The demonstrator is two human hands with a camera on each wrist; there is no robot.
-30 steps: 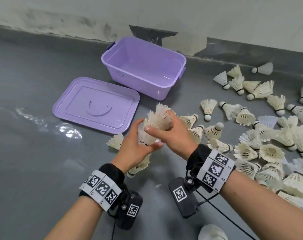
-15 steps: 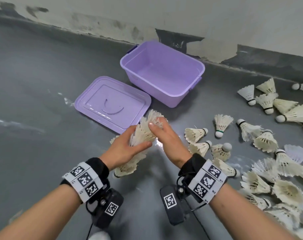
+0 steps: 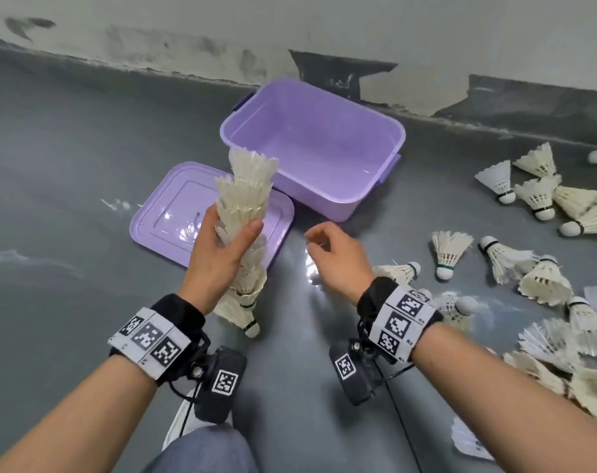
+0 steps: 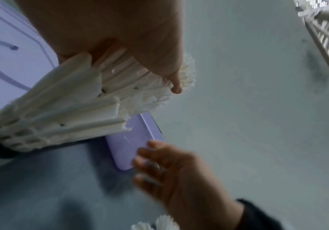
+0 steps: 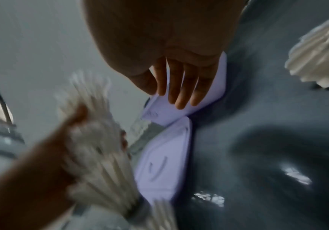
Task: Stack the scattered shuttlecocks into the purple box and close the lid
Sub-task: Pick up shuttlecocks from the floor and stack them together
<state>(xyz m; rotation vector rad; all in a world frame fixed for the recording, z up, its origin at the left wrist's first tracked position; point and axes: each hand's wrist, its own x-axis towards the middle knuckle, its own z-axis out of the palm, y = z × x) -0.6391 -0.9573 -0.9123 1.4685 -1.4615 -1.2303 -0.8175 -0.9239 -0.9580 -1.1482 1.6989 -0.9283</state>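
Observation:
My left hand (image 3: 222, 247) grips a nested stack of white shuttlecocks (image 3: 245, 206), held nearly upright over the purple lid (image 3: 164, 213); the same stack of shuttlecocks (image 4: 71, 101) fills the left wrist view under my left hand (image 4: 139, 51). My right hand (image 3: 331, 250) hovers just right of the stack, fingers relaxed and holding nothing; in the right wrist view my right hand (image 5: 179, 84) shows straight fingers. The open purple box (image 3: 324, 196) stands behind, with nothing inside it. Many loose shuttlecocks (image 3: 450, 250) lie scattered on the floor to the right.
The grey floor (image 3: 68, 165) runs to a stained wall (image 3: 290, 25) behind the box. My knee in grey trousers (image 3: 205, 448) shows at the bottom edge. A cable trails from the right wrist camera (image 3: 355, 373).
My right hand has let go of the stack and drawn away to the right. My left hand has lifted the stack and tilted it more upright over the lid.

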